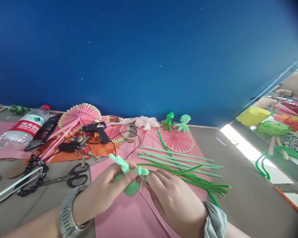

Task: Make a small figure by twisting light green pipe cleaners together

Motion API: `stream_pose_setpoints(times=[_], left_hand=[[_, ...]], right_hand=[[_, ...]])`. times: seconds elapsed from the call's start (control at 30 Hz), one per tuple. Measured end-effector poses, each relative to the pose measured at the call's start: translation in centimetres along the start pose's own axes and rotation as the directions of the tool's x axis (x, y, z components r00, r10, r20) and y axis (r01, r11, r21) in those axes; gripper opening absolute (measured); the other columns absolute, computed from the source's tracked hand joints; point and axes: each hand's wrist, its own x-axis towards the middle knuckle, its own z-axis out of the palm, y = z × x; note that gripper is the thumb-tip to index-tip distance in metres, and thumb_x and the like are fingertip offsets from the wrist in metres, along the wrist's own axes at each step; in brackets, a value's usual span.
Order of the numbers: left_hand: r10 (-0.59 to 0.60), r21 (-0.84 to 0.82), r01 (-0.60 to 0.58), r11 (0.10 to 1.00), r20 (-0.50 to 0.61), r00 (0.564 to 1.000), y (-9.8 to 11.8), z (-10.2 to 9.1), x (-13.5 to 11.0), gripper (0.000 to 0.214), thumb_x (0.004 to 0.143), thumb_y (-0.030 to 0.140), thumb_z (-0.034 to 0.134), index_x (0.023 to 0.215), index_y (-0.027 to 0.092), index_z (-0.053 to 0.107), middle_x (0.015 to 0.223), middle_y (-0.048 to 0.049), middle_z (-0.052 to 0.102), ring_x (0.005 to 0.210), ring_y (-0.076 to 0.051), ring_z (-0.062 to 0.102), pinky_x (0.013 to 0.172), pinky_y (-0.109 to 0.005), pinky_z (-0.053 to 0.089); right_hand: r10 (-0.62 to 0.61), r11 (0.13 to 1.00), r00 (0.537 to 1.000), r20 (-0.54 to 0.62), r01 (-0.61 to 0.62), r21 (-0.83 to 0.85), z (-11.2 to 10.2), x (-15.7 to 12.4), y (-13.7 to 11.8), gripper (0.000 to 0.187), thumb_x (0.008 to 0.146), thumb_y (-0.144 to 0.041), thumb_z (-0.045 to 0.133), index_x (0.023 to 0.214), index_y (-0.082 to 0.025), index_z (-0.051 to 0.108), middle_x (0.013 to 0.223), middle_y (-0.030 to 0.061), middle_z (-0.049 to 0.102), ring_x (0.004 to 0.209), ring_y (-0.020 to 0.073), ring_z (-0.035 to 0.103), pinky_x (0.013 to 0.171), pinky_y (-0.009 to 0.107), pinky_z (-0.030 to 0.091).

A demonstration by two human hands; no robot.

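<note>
Above the pink paper (114, 211), my left hand (109, 188) is closed around a mint-green pipe-cleaner figure (131, 188) with a rounded, wound body. One twisted limb (119, 162) sticks up past the thumb. My right hand (166, 195) is closed at the figure's right side, its fingers pinching by a short limb (143, 171). A thin brownish bit beneath those fingertips is too small to name. Beside my right hand lie loose mint pipe cleaners (188, 162) and darker green pipe cleaners (206, 185).
Two finished-looking pipe-cleaner figures (183, 123) stand against the blue partition (149, 66) by a pink paper fan (176, 140). To the left are a glue gun (100, 130), keys (86, 153), black scissors (75, 175), a beaded bracelet (24, 188) and a plastic bottle (27, 127).
</note>
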Motion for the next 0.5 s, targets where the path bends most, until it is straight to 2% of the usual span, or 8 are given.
stream_pose_setpoints(times=[0.03, 0.1, 0.2, 0.27, 0.37, 0.43, 0.5], left_hand=[[-0.017, 0.102, 0.024, 0.995, -0.068, 0.998, 0.0, 0.1, 0.0, 0.023, 0.086, 0.039, 0.043, 0.094, 0.021, 0.056, 0.074, 0.001, 0.055, 0.073, -0.015, 0.051, 0.07, -0.024, 0.039], [-0.009, 0.268, 0.039, 0.963, -0.11, 0.994, -0.2, 0.3, 0.1, 0.027, 0.085, 0.042, 0.042, 0.091, 0.02, 0.056, 0.072, 0.001, 0.054, 0.07, -0.015, 0.049, 0.067, -0.024, 0.038], [0.015, 0.404, -0.003, 0.915, -0.027, 1.0, -0.5, 0.2, 0.3, 0.033, 0.085, 0.044, 0.04, 0.078, 0.017, 0.058, 0.067, 0.0012, 0.052, 0.064, -0.015, 0.048, 0.062, -0.025, 0.037], [-0.016, 0.387, 0.017, 0.922, -0.005, 1.0, -0.8, 0.0, 0.6, 0.036, 0.085, 0.046, 0.038, 0.079, 0.017, 0.058, 0.069, 0.0001, 0.055, 0.066, -0.016, 0.05, 0.062, -0.025, 0.037], [-0.075, 0.275, 0.078, 0.958, -0.022, 0.997, -1.4, -0.3, 1.2, 0.041, 0.083, 0.05, 0.038, 0.089, 0.015, 0.058, 0.081, -0.0034, 0.06, 0.075, -0.019, 0.054, 0.067, -0.026, 0.04], [-0.067, 0.242, 0.076, 0.967, -0.047, 0.997, -1.8, -0.4, 1.4, 0.042, 0.081, 0.052, 0.042, 0.093, 0.015, 0.057, 0.084, -0.0043, 0.061, 0.076, -0.019, 0.055, 0.066, -0.026, 0.041], [-0.006, 0.263, 0.025, 0.965, -0.073, 0.997, -2.2, -0.5, 1.6, 0.04, 0.079, 0.052, 0.045, 0.088, 0.015, 0.057, 0.078, -0.0038, 0.062, 0.072, -0.019, 0.056, 0.065, -0.025, 0.041]], right_hand=[[0.011, 0.999, 1.0, 0.003, -0.011, -0.043, 0.2, -0.1, -0.2, 0.017, 0.083, -0.008, 0.035, 0.077, -0.017, 0.049, 0.066, 0.0026, 0.058, 0.056, 0.0156, 0.049, 0.05, 0.026, 0.036], [0.029, 0.995, 0.999, 0.014, -0.027, -0.097, 0.3, -0.1, -0.3, 0.018, 0.082, -0.007, 0.036, 0.076, -0.017, 0.05, 0.065, 0.0021, 0.058, 0.055, 0.0154, 0.049, 0.05, 0.026, 0.035], [0.049, 0.993, 0.999, 0.023, -0.047, -0.106, 0.0, 0.0, 0.2, 0.02, 0.081, -0.005, 0.036, 0.076, -0.018, 0.051, 0.067, 0.0026, 0.06, 0.057, 0.0149, 0.051, 0.052, 0.026, 0.037], [0.081, 0.995, 0.995, 0.058, -0.077, -0.058, 0.0, 0.3, 1.1, 0.019, 0.083, -0.007, 0.036, 0.08, -0.018, 0.051, 0.073, 0.0031, 0.061, 0.062, 0.0149, 0.053, 0.055, 0.025, 0.039], [0.154, 0.986, 0.98, 0.126, -0.161, 0.047, 0.6, 0.6, 2.6, 0.016, 0.085, -0.01, 0.037, 0.082, -0.019, 0.049, 0.075, 0.0023, 0.06, 0.063, 0.0143, 0.055, 0.057, 0.024, 0.041], [0.176, 0.976, 0.972, 0.157, -0.193, 0.099, 1.4, 0.7, 3.3, 0.016, 0.085, -0.01, 0.036, 0.081, -0.02, 0.047, 0.072, 0.0016, 0.059, 0.064, 0.0148, 0.057, 0.057, 0.023, 0.041], [0.155, 0.977, 0.967, 0.203, -0.181, 0.117, 2.1, 0.8, 3.5, 0.017, 0.084, -0.009, 0.035, 0.079, -0.02, 0.047, 0.071, 0.0016, 0.059, 0.059, 0.0149, 0.056, 0.052, 0.023, 0.04]])
